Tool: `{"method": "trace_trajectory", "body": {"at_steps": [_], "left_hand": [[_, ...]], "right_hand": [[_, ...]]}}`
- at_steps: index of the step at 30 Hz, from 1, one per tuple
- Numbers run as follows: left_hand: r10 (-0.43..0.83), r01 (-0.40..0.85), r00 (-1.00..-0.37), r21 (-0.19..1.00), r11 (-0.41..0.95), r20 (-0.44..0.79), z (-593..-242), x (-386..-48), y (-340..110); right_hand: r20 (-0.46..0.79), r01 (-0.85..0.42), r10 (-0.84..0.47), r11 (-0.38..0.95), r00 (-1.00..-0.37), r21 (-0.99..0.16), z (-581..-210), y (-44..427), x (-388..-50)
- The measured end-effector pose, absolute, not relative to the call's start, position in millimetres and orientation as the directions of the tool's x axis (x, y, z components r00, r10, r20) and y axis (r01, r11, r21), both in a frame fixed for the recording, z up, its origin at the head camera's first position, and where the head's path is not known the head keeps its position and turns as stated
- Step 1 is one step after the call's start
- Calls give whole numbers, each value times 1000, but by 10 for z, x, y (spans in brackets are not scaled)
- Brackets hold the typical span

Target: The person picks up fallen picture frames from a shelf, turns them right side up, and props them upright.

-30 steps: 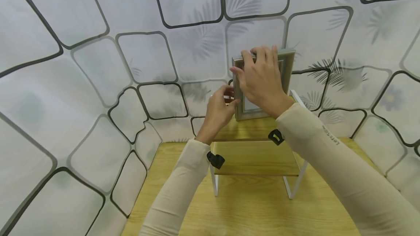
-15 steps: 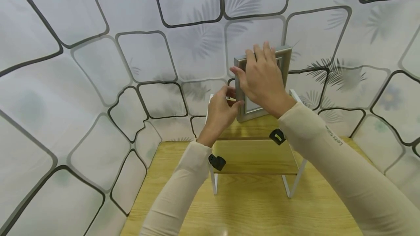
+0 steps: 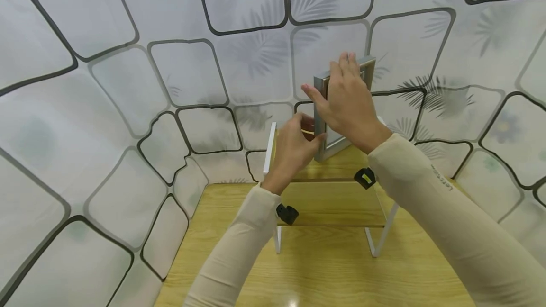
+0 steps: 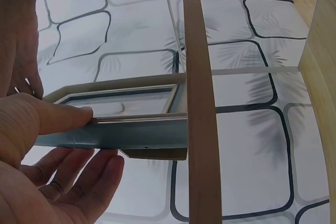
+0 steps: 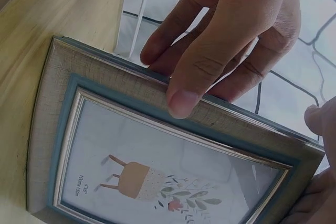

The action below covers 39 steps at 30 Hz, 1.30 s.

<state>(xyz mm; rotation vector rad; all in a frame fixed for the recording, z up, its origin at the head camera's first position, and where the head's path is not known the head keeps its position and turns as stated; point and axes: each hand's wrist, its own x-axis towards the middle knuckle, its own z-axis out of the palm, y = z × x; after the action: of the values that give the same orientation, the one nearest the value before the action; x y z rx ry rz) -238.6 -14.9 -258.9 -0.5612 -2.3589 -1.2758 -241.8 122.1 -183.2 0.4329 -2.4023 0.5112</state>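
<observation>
A silver-grey picture frame (image 3: pixel 321 120) stands upright, turned at an angle, on the upper wooden shelf (image 3: pixel 337 169). My left hand (image 3: pixel 296 148) holds its left side low down; in the right wrist view the thumb (image 5: pixel 184 100) lies on the front border, fingers around the edge. At the top left corner is my right hand (image 3: pixel 351 108), its fingers over the top edge and its thumb spread leftward. The right wrist view shows a plant drawing (image 5: pixel 184 192) behind the frame's pane. Edge-on in the left wrist view, the frame (image 4: pixel 121 132) meets the brown shelf edge (image 4: pixel 202 108).
The two-tier stand has white metal legs (image 3: pixel 377 245) and a lower shelf (image 3: pixel 330 205); it rests on a light wooden table (image 3: pixel 324 274). Patterned fabric (image 3: pixel 256 70) surrounds the table behind and at the sides. Dark straps sit at both wrists.
The frame has turned so that its left side edge shows more, and that edge has shifted right and nearer. Both hands have moved slightly right with it, keeping contact.
</observation>
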Motion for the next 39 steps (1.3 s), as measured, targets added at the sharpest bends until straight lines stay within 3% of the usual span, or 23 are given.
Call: {"method": "trace_trajectory", "body": {"at_steps": [29, 39], "left_hand": [[189, 617, -760, 599, 511, 622, -2665, -2323, 160], [202, 643, -735, 572, 510, 647, -2657, -2299, 220]], "right_hand": [[623, -518, -191, 757, -759, -399, -1883, 1523, -2418], [672, -572, -207, 726, -711, -382, -1883, 1615, -2445]]}}
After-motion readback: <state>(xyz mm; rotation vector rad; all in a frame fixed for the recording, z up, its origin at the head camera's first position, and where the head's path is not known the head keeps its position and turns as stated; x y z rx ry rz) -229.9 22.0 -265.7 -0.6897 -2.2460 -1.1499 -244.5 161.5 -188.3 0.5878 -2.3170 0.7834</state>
